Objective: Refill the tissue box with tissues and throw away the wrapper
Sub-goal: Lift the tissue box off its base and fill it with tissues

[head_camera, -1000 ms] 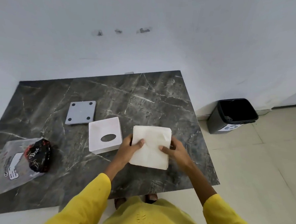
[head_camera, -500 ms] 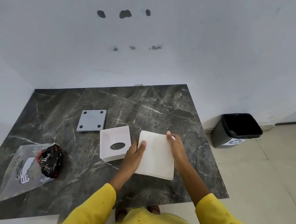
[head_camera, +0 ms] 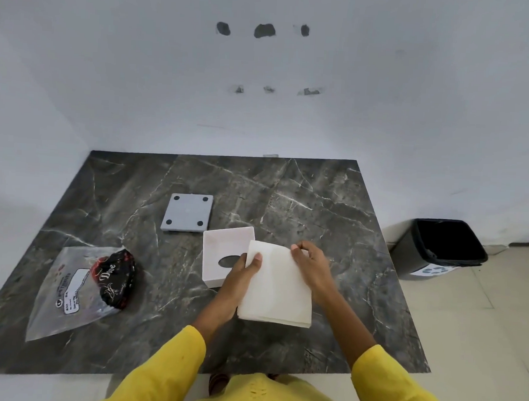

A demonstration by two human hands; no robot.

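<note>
A white stack of tissues (head_camera: pixel 278 288) is held over the dark marble table (head_camera: pixel 318 209), tilted, its far-left corner overlapping the white tissue box. My left hand (head_camera: pixel 241 275) grips the stack's left edge with the thumb on top. My right hand (head_camera: pixel 310 264) holds the far right edge. The white tissue box (head_camera: pixel 221 248) lies upside down, open side up, with the oval slot showing in its floor. Its grey base lid (head_camera: pixel 187 213) with round pads lies just behind it. A clear plastic wrapper (head_camera: pixel 65 291) lies flat at the left.
A black crumpled Dove packet (head_camera: pixel 113 279) rests on the clear wrapper. A dark bin (head_camera: pixel 438 247) with a black liner stands on the tiled floor right of the table. A white wall rises right behind the table. My yellow sleeves fill the bottom.
Both hands have carried the tissue stack a little left and away, so its corner now overlaps the box. My right hand has shifted from the near edge to the far edge.
</note>
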